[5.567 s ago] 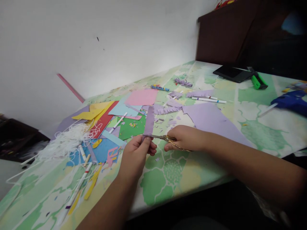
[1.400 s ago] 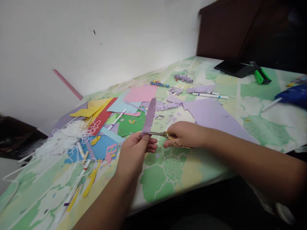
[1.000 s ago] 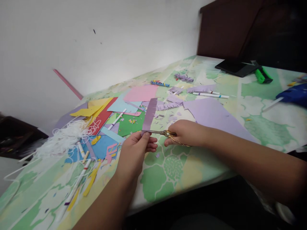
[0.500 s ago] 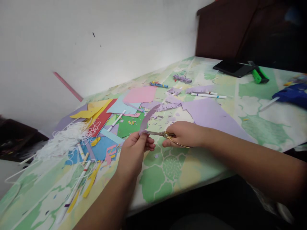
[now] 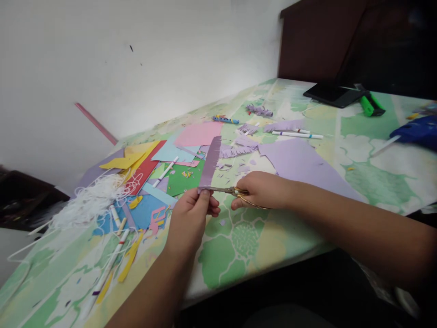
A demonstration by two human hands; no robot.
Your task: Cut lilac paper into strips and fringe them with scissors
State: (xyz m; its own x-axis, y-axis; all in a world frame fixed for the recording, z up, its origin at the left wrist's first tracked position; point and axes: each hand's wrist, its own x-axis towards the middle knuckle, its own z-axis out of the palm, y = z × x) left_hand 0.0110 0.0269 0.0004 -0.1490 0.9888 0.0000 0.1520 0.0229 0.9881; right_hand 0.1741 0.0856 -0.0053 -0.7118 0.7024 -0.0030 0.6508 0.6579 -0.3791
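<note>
My left hand (image 5: 194, 207) pinches the near end of a purple paper strip (image 5: 210, 164) between thumb and fingers. The strip stands up away from me, and its right edge has a row of small cuts. My right hand (image 5: 256, 189) is closed around the handles of gold scissors (image 5: 235, 191). Their blades point left and meet the strip just above my left thumb. Beyond the hands lie a fringed purple strip (image 5: 239, 152), small purple scraps and a large purple sheet (image 5: 303, 164).
Coloured paper sheets (image 5: 198, 135) and a tangle of white string (image 5: 92, 202) cover the left of the table. Several markers (image 5: 297, 135) lie about. A black tablet-like device (image 5: 332, 94) and a green-and-black object (image 5: 372, 105) sit at the back right. The table's front edge (image 5: 259, 273) runs below my hands.
The purple strip has turned from a curved, edge-on pose to a flatter, more upright one, showing its cut edge. Both hands stay in nearly the same place.
</note>
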